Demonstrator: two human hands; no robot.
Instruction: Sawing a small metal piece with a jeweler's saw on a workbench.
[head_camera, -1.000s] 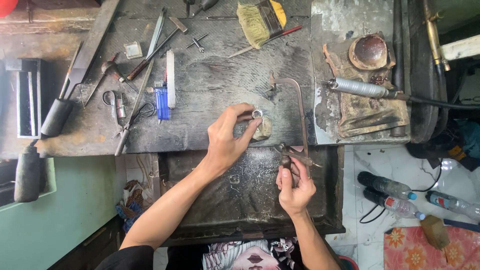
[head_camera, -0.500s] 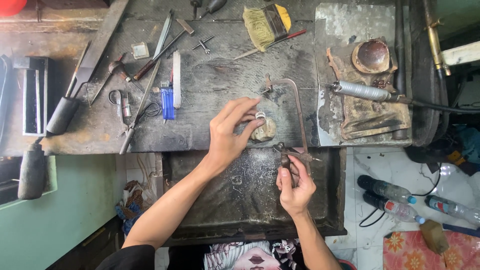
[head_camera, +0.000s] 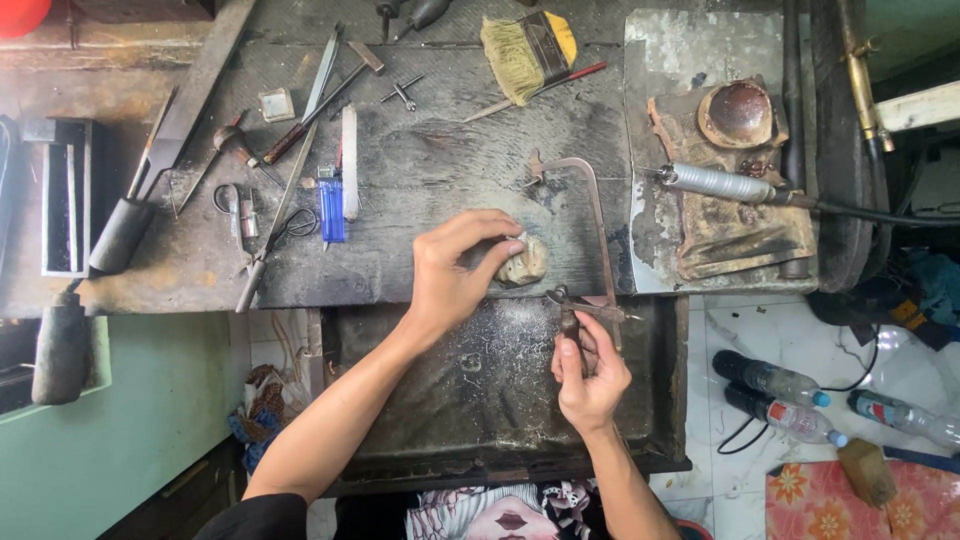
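Left hand (head_camera: 455, 275): fingers curled, fingertips pinching a small pale piece (head_camera: 517, 243) against the bench pin (head_camera: 525, 262).
Right hand (head_camera: 590, 375): closed around the handle of the jeweller's saw (head_camera: 592, 240).
Saw frame: rises beyond the right hand, just right of the left fingertips.
Beyond: blue lighter (head_camera: 331, 208), brush (head_camera: 520, 50).
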